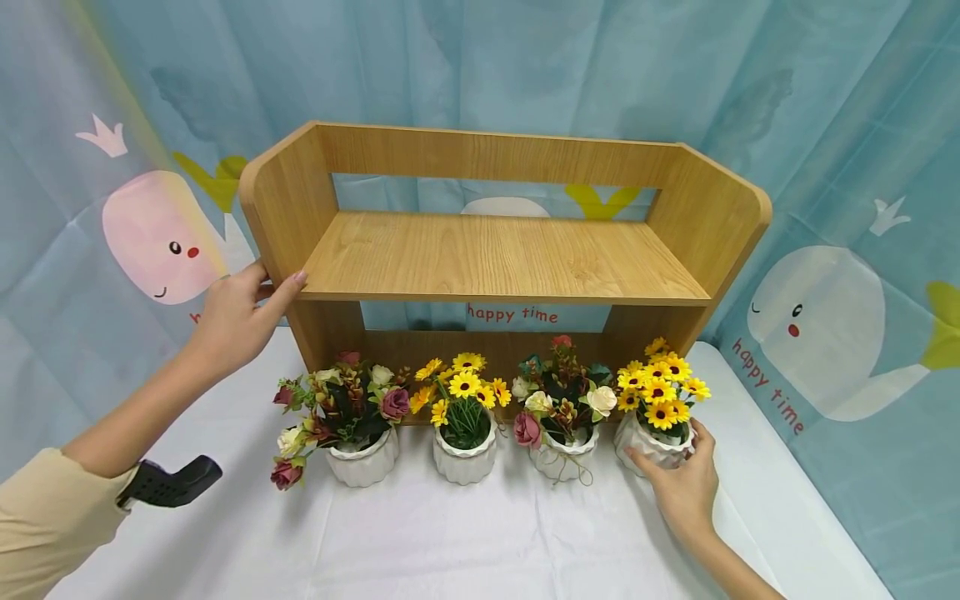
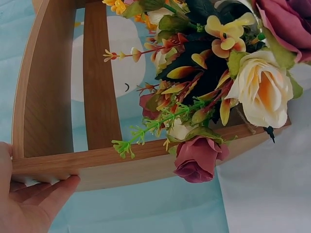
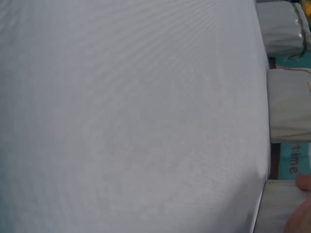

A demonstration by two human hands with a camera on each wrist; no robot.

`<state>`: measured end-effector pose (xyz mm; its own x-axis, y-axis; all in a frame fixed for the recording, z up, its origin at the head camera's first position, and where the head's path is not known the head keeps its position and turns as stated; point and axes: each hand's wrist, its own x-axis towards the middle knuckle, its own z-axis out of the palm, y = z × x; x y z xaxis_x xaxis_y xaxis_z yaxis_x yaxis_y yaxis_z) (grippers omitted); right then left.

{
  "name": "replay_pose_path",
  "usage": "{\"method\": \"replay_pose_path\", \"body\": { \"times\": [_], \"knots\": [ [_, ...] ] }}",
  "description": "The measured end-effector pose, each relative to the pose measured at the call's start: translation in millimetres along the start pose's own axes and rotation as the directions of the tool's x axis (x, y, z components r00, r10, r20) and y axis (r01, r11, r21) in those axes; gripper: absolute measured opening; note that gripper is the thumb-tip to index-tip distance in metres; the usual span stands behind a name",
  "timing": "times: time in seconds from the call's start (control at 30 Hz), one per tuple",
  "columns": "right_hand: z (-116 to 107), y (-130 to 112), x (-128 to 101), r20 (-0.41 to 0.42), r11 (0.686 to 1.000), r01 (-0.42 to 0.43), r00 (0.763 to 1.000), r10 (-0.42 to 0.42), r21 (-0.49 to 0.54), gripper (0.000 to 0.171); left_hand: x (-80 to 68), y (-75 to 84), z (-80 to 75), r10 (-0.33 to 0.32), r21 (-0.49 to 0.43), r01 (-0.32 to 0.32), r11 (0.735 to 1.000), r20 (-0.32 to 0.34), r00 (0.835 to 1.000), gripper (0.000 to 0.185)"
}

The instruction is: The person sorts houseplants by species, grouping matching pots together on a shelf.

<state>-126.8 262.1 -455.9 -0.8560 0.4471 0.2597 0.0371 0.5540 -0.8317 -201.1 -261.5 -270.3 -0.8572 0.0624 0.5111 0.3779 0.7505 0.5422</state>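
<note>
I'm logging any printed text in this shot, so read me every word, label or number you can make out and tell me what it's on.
"happy time" in red, on the backdrop cloth, seen through the wooden shelf.
"happy time" in red, slanted, on the backdrop beside the white whale at right.
"time", partly cut off, on the backdrop strip in the right wrist view.
The flower pots show no labels or numbers.

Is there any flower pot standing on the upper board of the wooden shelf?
No, the upper board is bare; all four pots stand on the white table.
</note>
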Motion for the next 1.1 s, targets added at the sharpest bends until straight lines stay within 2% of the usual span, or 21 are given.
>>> {"method": "replay_pose_path", "body": {
  "times": [0.23, 0.57, 0.87, 1.1],
  "knots": [
    [-2, 0, 2, -0.039, 1.0, -0.001, 0.999, 0.002, 0.013, 0.102, 0.3, 0.4, -1.4, -0.004, 0.015, 0.004, 1.0, 0.005, 1.0, 0.051],
    [-14, -6, 2, -0.029, 0.999, -0.028, 0.999, 0.028, -0.02, 0.105, 3.5, 0.0, -5.0, 0.022, 0.017, -0.023, 1.0, 0.009, 1.0, 0.045],
    [-33, -20, 0, 0.031, 0.995, -0.08, 0.996, 0.082, -0.058, 0.109, 5.9, -0.5, -10.8, 0.062, 0.047, -0.062, 0.997, 0.012, 0.998, 0.042],
    [-48, -29, -2, 0.065, 0.988, -0.122, 0.99, 0.128, -0.095, 0.113, 5.4, -1.5, -13.5, 0.044, 0.014, -0.045, 0.999, 0.042, 0.998, 0.047]
  ]
}}
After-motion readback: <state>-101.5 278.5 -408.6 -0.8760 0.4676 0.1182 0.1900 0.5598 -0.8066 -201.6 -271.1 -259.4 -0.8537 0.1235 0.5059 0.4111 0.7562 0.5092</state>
